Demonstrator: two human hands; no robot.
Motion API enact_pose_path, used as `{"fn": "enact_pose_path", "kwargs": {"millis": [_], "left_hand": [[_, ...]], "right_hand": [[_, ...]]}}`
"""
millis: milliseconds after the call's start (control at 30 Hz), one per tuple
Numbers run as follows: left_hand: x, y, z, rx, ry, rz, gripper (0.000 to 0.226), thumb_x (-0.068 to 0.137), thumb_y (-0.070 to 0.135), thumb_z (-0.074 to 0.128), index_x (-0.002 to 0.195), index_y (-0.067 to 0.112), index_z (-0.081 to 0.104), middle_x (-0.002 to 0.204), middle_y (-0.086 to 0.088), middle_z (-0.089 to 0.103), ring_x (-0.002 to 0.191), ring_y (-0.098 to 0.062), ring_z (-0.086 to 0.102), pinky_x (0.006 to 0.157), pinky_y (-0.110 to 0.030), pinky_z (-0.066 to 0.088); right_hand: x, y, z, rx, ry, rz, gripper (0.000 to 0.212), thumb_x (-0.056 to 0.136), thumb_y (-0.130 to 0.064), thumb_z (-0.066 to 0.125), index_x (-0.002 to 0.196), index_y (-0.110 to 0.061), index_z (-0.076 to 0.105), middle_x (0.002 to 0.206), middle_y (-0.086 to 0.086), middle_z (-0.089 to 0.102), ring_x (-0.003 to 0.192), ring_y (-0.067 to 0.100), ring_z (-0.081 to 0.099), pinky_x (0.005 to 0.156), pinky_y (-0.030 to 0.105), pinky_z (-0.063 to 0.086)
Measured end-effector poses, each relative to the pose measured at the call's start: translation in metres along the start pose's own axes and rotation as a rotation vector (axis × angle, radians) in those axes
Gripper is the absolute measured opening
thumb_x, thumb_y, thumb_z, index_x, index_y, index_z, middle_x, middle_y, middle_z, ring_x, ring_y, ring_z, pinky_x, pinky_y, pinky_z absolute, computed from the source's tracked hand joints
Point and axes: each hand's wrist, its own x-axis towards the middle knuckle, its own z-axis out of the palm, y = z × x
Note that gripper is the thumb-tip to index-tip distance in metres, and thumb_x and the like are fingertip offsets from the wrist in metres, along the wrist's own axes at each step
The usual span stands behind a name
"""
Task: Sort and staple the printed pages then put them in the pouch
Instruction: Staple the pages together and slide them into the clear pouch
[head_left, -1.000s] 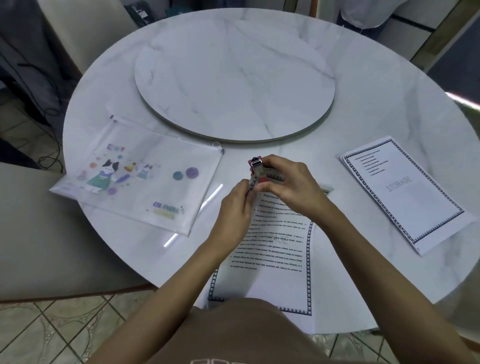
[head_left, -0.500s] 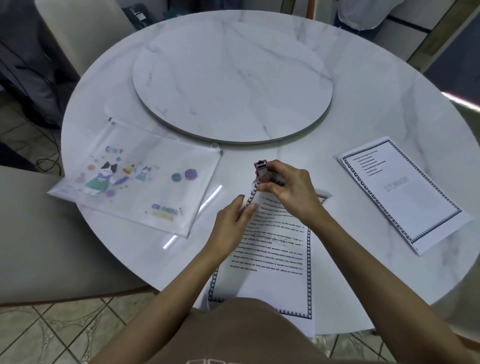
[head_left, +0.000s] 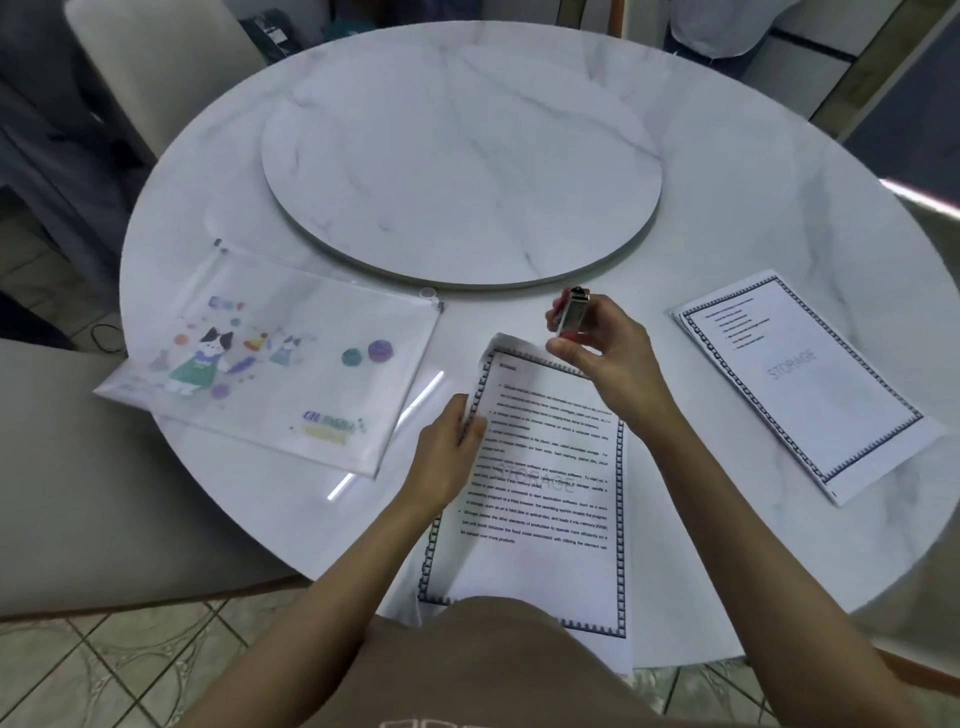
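Lifted off the pages' top-left corner since half a second ago, the stapler (head_left: 572, 315) now stands upright in the right hand (head_left: 615, 364), whose fingers (head_left: 569, 354) curl round it above the surface (head_left: 753, 197). Lower on the sheet than before, the left hand (head_left: 444, 452) pinches the left edge of the pages (head_left: 550, 499), which lie at the near rim with that corner curled up. The pouch (head_left: 270, 364) lies to the left, and a second stack (head_left: 800, 384) lies well to the right.

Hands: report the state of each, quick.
Left hand: holds the printed pages by their left edge.
Right hand: grips the stapler above the pages' top corner.
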Motion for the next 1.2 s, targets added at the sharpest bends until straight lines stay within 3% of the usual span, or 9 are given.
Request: {"fn": "enact_pose_path", "kwargs": {"millis": [33,100,200,300,433,567,700,967,1200], "left_hand": [[0.001,-0.005,-0.001,0.024,-0.011,-0.04,0.007,0.099,0.016,0.041,0.097,0.017,0.048,0.086,0.008,0.055,0.07,-0.002,0.051,0.057,-0.006,0.038],[0.003,-0.017,-0.004,0.072,-0.003,-0.108,0.026,0.098,0.013,0.042,0.123,0.012,0.044,0.103,0.006,0.054,0.086,-0.008,0.054,0.07,-0.01,0.041],[0.0,-0.029,-0.011,0.128,0.058,-0.09,0.04,0.094,0.007,0.046,0.133,0.012,0.04,0.11,0.001,0.054,0.087,-0.006,0.055,0.075,-0.008,0.044],[-0.004,-0.042,-0.017,0.366,0.065,0.064,0.049,0.091,0.009,0.051,0.139,0.014,0.038,0.134,-0.006,0.045,0.12,-0.018,0.045,0.104,-0.022,0.033],[-0.01,-0.055,-0.021,0.57,-0.142,0.254,0.055,0.09,0.016,0.057,0.141,0.013,0.037,0.152,-0.008,0.03,0.142,-0.023,0.021,0.113,-0.026,0.014],[-0.011,-0.075,-0.02,0.666,-0.272,0.366,0.059,0.086,0.027,0.056,0.14,0.011,0.04,0.152,-0.01,0.028,0.139,-0.021,0.007,0.115,-0.049,0.022],[-0.006,-0.072,-0.021,0.734,-0.3,0.342,0.073,0.086,0.053,0.024,0.147,0.013,0.023,0.157,-0.005,0.012,0.143,-0.021,-0.002,0.118,-0.035,0.004],[0.018,-0.061,-0.015,0.745,-0.286,0.348,0.064,0.098,0.033,0.04,0.149,0.012,0.008,0.159,-0.005,0.0,0.146,-0.02,-0.005,0.113,-0.024,-0.007],[0.02,-0.047,0.004,0.642,-0.188,0.341,0.057,0.094,0.023,0.052,0.145,0.01,0.029,0.155,-0.01,0.021,0.145,-0.027,0.008,0.114,-0.031,0.007]], "right_hand": [[-0.002,0.005,0.0,-0.024,0.01,0.026,0.031,0.079,-0.014,0.071,0.103,-0.028,0.057,0.103,-0.007,0.067,0.103,0.015,0.063,0.097,0.03,0.048],[-0.006,0.016,-0.001,-0.111,0.028,0.084,0.034,0.078,-0.016,0.072,0.109,-0.02,0.058,0.101,-0.004,0.066,0.098,0.014,0.063,0.091,0.025,0.049],[-0.018,0.037,0.0,-0.32,0.025,0.128,0.041,0.077,-0.015,0.074,0.114,-0.013,0.058,0.103,-0.001,0.062,0.09,0.012,0.058,0.076,0.011,0.042],[-0.034,0.064,0.002,-0.529,-0.019,0.168,0.04,0.078,-0.016,0.073,0.114,-0.008,0.058,0.108,0.005,0.059,0.095,0.016,0.054,0.08,0.023,0.042],[-0.062,0.091,0.011,-0.747,-0.04,0.232,0.028,0.082,-0.019,0.066,0.106,-0.007,0.058,0.105,0.008,0.056,0.103,0.023,0.05,0.077,0.031,0.041],[-0.08,0.105,0.019,-0.751,0.055,0.207,0.027,0.085,-0.019,0.063,0.109,-0.007,0.059,0.11,0.007,0.055,0.108,0.022,0.047,0.079,0.029,0.042],[-0.07,0.108,0.02,-0.727,0.084,0.178,0.033,0.086,-0.02,0.063,0.116,-0.007,0.057,0.116,0.007,0.053,0.112,0.021,0.045,0.081,0.026,0.04],[-0.052,0.105,0.0,-0.747,0.141,0.135,0.053,0.082,-0.028,0.069,0.127,-0.008,0.051,0.125,0.011,0.049,0.115,0.027,0.045,0.095,0.035,0.041],[-0.063,0.109,-0.046,-0.72,0.158,0.177,0.048,0.085,-0.021,0.065,0.129,-0.009,0.049,0.126,0.011,0.048,0.117,0.026,0.042,0.097,0.031,0.035]]}}
